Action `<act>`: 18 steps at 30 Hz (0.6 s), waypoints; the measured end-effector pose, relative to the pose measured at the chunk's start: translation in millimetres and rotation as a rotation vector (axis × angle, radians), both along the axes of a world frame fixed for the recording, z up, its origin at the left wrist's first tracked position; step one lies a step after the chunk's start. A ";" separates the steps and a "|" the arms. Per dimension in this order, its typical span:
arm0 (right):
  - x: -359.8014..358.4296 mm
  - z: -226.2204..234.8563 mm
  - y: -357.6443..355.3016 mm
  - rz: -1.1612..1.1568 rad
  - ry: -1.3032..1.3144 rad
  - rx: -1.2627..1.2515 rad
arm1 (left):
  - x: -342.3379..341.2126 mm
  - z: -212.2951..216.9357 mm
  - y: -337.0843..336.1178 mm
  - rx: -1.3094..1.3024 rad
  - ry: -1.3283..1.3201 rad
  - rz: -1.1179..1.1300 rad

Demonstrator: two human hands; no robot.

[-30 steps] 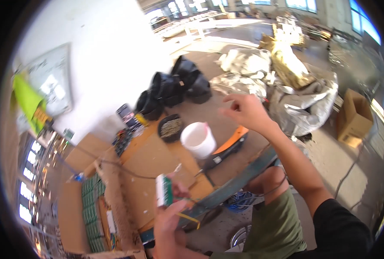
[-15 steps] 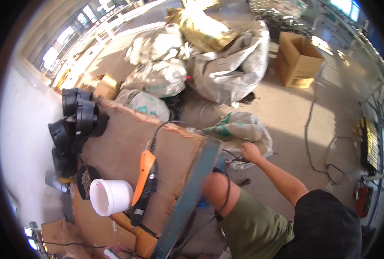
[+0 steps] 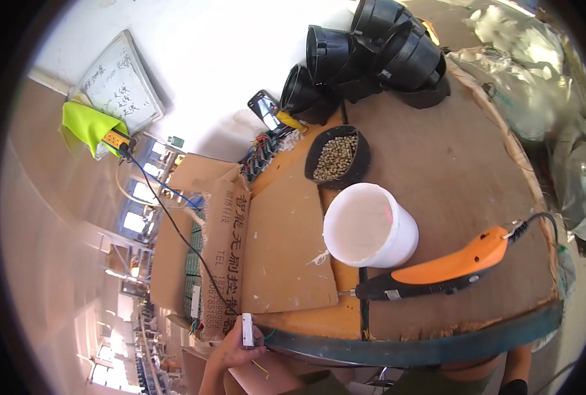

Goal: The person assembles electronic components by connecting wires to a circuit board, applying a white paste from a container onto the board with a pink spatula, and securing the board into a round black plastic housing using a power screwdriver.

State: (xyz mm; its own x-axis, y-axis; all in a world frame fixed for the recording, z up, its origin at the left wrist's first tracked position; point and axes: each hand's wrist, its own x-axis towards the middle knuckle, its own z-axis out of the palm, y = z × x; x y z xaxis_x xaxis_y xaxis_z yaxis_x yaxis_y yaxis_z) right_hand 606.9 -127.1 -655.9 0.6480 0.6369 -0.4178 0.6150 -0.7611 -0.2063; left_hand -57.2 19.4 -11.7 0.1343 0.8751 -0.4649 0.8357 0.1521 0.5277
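Your view has swung back from the floor sacks to the bench since the last frame, and your right arm, then reaching down to a sack, is now at the lower right; the white module, barely in sight before, shows clearly. Nearest you, your left hand (image 3: 239, 351) has its fingers closed around that white module (image 3: 247, 330), just by the bench's near edge, with a yellow lead (image 3: 261, 368) hanging below. Your right forearm (image 3: 518, 365) goes behind the teal bench rail (image 3: 438, 349); its hand is hidden, so I cannot tell its grip. For a steady hold, I'd pinch the module by its sides and keep the lead clear of the rail, where it could snag. Beyond lie a cardboard sheet (image 3: 286, 257) and a corded orange-and-black power driver (image 3: 451, 263), its bit end toward the sheet; the white plastic bucket (image 3: 403, 237) stands just behind the driver. The printed cardboard flap (image 3: 227, 230) to the left carries large dark characters and a line of digits. Farther back are a black bowl (image 3: 362, 168) of small brass-coloured pieces, black round housings (image 3: 405, 56) and a phone (image 3: 263, 108). On the wall, the whiteboard (image 3: 125, 85) bears dark handwriting; any marking on the module is too small to read.
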 end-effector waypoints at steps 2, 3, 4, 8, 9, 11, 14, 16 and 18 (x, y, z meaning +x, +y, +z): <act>-2.5 -10.0 -1.0 -0.017 0.018 -0.056 | -7.8 -3.0 -4.7 -0.024 -0.019 0.098; -4.0 -13.4 0.8 -0.016 0.027 -0.073 | -5.4 -1.0 -7.8 -0.031 -0.029 0.177; -5.9 -16.7 3.0 -0.009 0.047 -0.074 | -4.7 0.0 -11.4 -0.038 -0.039 0.254; -16.0 -30.7 -6.4 -0.078 0.084 -0.108 | 4.0 -10.0 3.1 0.089 -0.095 0.213; -19.2 -33.3 -5.2 -0.088 0.099 -0.107 | 9.3 -11.8 5.9 0.103 -0.074 0.185; -23.4 -35.7 -2.9 -0.088 0.115 -0.101 | 19.4 -17.2 8.7 0.125 -0.042 0.140; -30.9 -39.3 -4.2 -0.105 0.146 -0.095 | 34.1 -13.9 15.9 0.113 0.009 0.102; -34.5 -42.7 -6.1 -0.125 0.160 -0.093 | 34.4 -12.9 17.0 0.125 -0.048 0.090; -38.4 -41.2 -7.9 -0.150 0.186 -0.064 | 36.2 -8.9 14.0 0.073 -0.148 0.132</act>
State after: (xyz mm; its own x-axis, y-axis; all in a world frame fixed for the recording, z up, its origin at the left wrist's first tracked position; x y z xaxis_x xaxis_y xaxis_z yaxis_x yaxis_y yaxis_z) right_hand 568.5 -135.0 -697.1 0.6414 0.5079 -0.5751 0.4501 -0.8561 -0.2540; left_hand -21.0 33.4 -20.6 0.0778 0.9203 -0.3834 0.7238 0.2123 0.6566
